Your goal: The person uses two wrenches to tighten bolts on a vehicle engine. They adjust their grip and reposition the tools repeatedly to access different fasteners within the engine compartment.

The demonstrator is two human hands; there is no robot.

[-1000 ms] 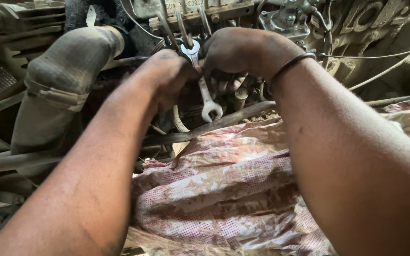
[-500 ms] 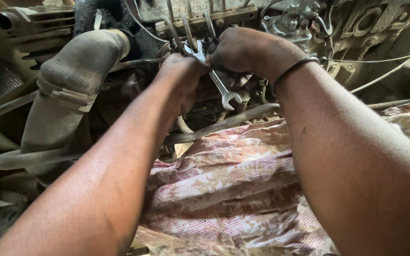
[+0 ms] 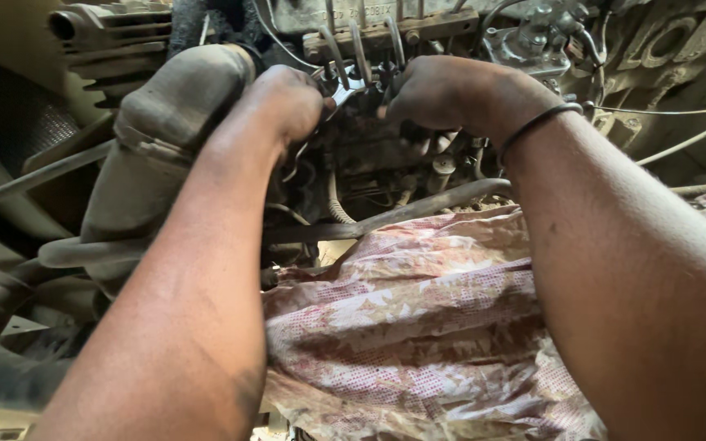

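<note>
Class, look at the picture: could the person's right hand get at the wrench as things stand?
Probably yes. The right hand is right beside the wrench that the left hand holds among the thin metal pipes; nothing visible lies between them.

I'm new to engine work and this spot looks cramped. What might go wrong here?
The wrench sits among thin metal pipes, so a slip might bend one or skin the left hand. The right hand is pressed in close beside it and may get pinched. A loose part might drop into the folds of the patterned cloth or the dark gaps below.
</note>
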